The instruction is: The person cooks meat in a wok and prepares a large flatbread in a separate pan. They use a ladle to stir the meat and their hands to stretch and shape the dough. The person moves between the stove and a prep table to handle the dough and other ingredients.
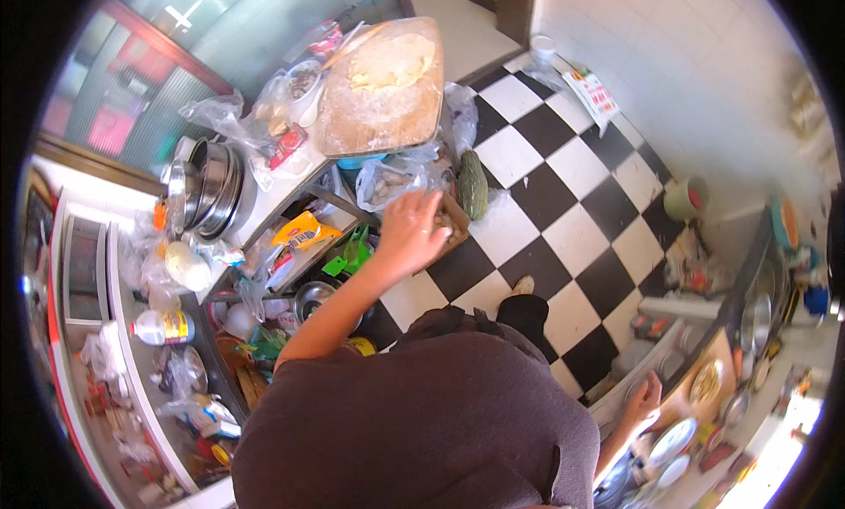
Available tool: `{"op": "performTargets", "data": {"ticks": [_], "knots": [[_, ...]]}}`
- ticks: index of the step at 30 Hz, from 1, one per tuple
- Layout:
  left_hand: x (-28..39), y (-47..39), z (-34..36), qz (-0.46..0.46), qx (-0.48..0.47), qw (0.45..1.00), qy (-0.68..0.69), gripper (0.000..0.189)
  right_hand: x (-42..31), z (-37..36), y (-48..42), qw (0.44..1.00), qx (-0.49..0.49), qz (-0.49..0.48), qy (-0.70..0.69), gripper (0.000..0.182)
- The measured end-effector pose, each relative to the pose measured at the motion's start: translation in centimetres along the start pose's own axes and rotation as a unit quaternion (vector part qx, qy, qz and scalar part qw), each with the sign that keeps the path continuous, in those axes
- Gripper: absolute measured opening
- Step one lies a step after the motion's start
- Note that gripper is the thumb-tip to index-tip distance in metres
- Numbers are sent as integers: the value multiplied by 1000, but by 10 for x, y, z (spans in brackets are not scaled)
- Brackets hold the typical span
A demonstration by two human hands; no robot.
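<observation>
My left hand [412,232] is stretched out in front of me with nothing in it, its thumb apart from the fingers. Below it are a plastic bag [389,182] of pale lumps and a cardboard box [455,235]. A large green squash [472,185] stands beside the box. Beyond the hand, a floured wooden board [376,119] bears a flattened sheet of dough [396,60] and a rolling pin [356,46]. My right hand [645,402] hangs at my right side with curled fingers, near the counter; whether it holds something cannot be made out.
Nested steel basins [214,185] stand on the left worktop, near a bowl of dark filling [304,83]. Shelves below hold a yellow packet [305,232] and a steel pot [317,301]. On the right counter are a cutting board [716,357] and plates [672,441]. The floor [561,245] is checkered tile.
</observation>
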State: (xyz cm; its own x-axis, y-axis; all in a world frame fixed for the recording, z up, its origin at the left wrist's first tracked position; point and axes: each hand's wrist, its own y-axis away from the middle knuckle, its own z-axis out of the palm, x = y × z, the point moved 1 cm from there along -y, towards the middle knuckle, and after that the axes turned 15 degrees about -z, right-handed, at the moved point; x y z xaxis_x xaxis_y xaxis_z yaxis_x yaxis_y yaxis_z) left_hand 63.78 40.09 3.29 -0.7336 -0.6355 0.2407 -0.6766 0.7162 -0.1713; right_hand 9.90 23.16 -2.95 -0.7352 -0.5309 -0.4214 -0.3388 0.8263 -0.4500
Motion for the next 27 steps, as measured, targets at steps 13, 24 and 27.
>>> {"op": "performTargets", "data": {"ticks": [13, 24, 27], "knots": [[-31, -136, 31, -315, -8, 926, 207, 61, -82, 221, -367, 920, -300, -202, -149, 33], [-38, -222, 106, -421, 148, 830, 335, 54, -341, 475, -531, 737, -442, -414, -301, 31], [-45, -263, 102, -414, 195, 831, 317, 52, -417, 520, -561, 697, -476, -453, -286, 33]]}}
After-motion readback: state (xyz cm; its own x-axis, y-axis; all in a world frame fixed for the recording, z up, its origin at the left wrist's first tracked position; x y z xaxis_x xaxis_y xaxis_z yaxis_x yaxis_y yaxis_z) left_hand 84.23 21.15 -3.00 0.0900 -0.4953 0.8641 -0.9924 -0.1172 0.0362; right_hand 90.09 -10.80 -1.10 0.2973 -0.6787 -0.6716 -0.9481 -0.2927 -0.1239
